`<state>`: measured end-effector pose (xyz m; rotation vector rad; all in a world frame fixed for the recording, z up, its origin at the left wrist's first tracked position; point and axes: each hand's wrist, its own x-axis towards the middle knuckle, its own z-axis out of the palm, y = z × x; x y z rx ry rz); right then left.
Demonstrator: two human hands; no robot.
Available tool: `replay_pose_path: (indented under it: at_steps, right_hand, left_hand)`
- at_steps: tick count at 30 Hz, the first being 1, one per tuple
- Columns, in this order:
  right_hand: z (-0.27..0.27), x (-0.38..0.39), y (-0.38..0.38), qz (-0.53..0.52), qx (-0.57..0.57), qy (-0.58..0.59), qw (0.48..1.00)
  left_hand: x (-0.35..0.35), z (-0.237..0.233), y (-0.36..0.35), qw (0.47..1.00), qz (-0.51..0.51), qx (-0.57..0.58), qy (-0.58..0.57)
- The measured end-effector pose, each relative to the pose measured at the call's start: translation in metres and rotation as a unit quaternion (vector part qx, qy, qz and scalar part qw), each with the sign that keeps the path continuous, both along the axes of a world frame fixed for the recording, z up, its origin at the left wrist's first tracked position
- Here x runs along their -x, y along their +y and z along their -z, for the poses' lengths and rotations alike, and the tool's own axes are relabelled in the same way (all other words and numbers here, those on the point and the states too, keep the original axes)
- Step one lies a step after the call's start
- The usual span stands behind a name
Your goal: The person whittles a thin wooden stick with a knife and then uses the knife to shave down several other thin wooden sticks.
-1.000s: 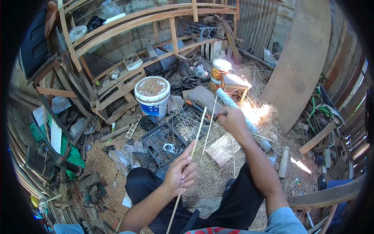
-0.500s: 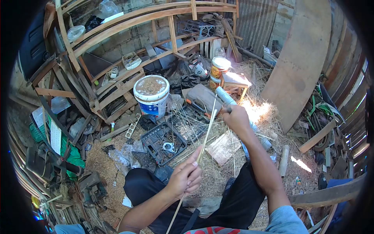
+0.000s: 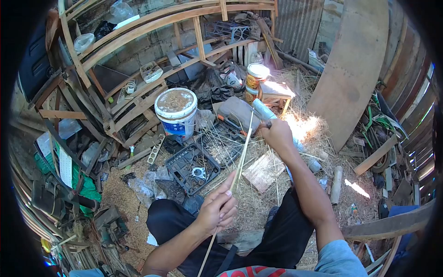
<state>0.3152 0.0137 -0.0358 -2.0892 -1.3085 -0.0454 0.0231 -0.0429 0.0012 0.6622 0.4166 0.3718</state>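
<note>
My left hand [image 3: 218, 207] is closed around a long thin pale strip [image 3: 242, 159], which slants upward to a point and runs down past my wrist. Farther up and to the right, my right hand [image 3: 277, 134] is closed on a small dark handle [image 3: 267, 124]; its blade, if any, cannot be made out. The strip's upper end is close to the right hand, left of it. Behind the right hand a pale blue-grey tube [image 3: 263, 110] leans. A wooden block [image 3: 264, 172] lies on the straw between my forearms.
A white and blue bucket [image 3: 176, 113] stands left of centre, with an open black tool case [image 3: 192, 167] below it. Stacked cans [image 3: 256, 76] and a small wooden stool [image 3: 276, 89] are farther back. A large board [image 3: 353, 69] leans at the right, and a curved wooden frame [image 3: 157, 21] spans the back.
The camera view has shifted slightly. Both hands keep their grips, and their positions against the surroundings are nearly the same.
</note>
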Motion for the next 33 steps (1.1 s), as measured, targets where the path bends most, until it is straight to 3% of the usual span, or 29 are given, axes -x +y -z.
replay_pose_path:
  at_steps: [4,6,11,16,19,23,24,26,31,33]
  right_hand:
    - [-0.015,0.05,-0.022,-0.191,-0.021,-0.013,0.981]
    - [-0.024,0.079,-0.033,-0.235,0.028,-0.092,0.967]
    - [-0.018,0.082,-0.031,-0.23,0.02,-0.086,0.969]
    - [-0.011,0.026,-0.006,-0.054,-0.027,-0.038,0.997]
    - [-0.024,-0.006,-0.003,0.086,0.077,0.031,0.993]
    - [-0.014,0.03,-0.019,-0.155,-0.064,-0.018,0.986]
    - [-0.022,0.051,-0.025,-0.17,-0.001,-0.062,0.983]
    - [-0.023,0.08,-0.035,-0.228,0.005,-0.095,0.969]
    - [-0.015,0.086,-0.033,-0.242,0.011,-0.091,0.966]
    - [-0.003,0.059,-0.016,-0.161,-0.035,-0.059,0.985]
  left_hand:
    - [0.001,0.004,0.01,0.999,-0.045,-0.011,-0.007]
    - [0.001,0.006,0.01,0.998,-0.052,-0.019,-0.02]
    - [0.001,0.003,0.005,0.993,-0.079,-0.09,0.023]
    - [0.001,0.004,-0.003,0.993,-0.056,-0.098,0.04]
    - [0.0,0.003,-0.002,0.996,-0.031,-0.079,0.036]
    - [0.001,0.01,0.009,0.995,-0.072,-0.055,0.029]
    - [0.002,0.011,0.011,0.994,-0.081,-0.062,0.04]
    - [0.002,0.006,0.01,0.993,-0.083,-0.07,0.044]
    - [0.002,0.006,0.003,0.987,-0.095,-0.117,0.051]
    - [0.003,0.007,-0.003,0.988,-0.072,-0.124,0.065]
